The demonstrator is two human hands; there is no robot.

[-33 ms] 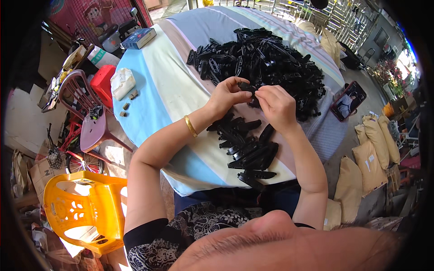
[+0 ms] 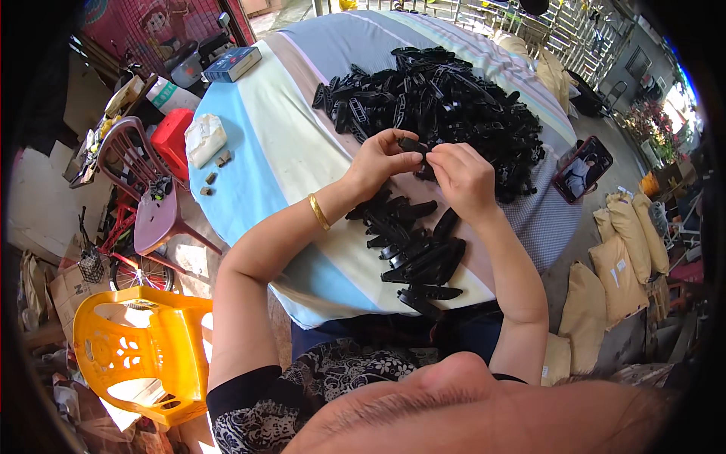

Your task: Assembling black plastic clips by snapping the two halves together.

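A small black plastic part [image 2: 413, 144] is pinched between left hand [image 2: 378, 160] and right hand [image 2: 463, 175] — unchanged from before — beside the black pile [image 2: 439, 102].

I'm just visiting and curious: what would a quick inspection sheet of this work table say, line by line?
Surface: round table under a striped cloth in blue, cream and tan.
Job's things: one black plastic part held between both hands; a big heap of black parts behind them; a smaller row of black parts near the table edge.
Clutter: a phone, a blue box, a white bundle and a few small brown bits.
Grippers: left hand and right hand both pinch the part.
Cables: nothing seen.
Surroundings: orange plastic chair, maroon chair, tan sacks on the floor.
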